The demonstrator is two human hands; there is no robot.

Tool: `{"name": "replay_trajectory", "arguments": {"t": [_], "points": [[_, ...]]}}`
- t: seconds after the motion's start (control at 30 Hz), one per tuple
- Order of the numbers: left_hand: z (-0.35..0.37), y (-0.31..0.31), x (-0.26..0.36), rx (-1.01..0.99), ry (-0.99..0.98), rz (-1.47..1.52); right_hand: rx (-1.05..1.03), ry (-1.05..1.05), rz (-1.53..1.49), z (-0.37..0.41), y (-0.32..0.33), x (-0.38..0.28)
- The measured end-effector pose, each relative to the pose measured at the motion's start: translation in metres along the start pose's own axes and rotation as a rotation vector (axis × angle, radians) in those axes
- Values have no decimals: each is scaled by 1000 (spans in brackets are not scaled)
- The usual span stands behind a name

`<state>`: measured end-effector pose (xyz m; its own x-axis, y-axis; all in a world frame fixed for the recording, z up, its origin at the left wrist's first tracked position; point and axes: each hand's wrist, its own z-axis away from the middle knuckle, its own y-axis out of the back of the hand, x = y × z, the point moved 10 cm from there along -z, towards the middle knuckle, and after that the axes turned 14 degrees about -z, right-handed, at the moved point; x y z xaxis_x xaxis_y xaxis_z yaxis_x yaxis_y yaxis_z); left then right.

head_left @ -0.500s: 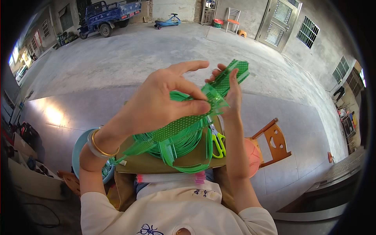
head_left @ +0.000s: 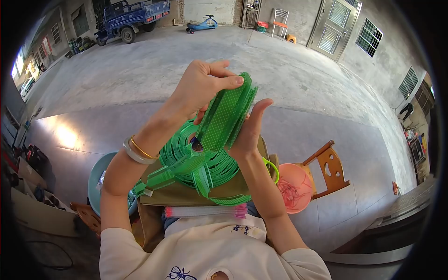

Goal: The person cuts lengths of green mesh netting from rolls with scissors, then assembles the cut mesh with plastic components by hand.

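Head view: left hand [head_left: 203, 86] fingers pinch the folded green ribbon [head_left: 227, 116]; right hand [head_left: 247, 135] clasps it below. A slackened pinch could let the folds spring apart.

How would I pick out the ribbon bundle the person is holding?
Find the olive board on the person's lap, heaped with a loose ribbon coil. Just above it, the left hand pinches and the right hand cradles the folded stack. Unlike the coil, it is a flat, tilted pack of green layers with white dots.
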<state>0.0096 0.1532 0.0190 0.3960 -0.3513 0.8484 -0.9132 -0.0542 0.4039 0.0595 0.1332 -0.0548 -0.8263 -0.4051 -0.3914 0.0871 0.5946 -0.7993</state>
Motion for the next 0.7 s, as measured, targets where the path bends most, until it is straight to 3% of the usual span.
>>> {"name": "replay_trajectory", "arguments": {"t": [0.13,0.27,0.43,0.53,0.7], "points": [[4,1,0,28,-10,-1,57,53,271,2,-4,-3],[10,-4,-4,-84,76,61,-8,31,239,0,-2,-3],[18,0,-3,-8,-113,16,60,26,238,6,1,-8],[23,1,1,-11,-31,81,-72,-62,291,5,-6,5],[23,1,-13,-40,139,191,3,-113,269,7,-5,14]]}}
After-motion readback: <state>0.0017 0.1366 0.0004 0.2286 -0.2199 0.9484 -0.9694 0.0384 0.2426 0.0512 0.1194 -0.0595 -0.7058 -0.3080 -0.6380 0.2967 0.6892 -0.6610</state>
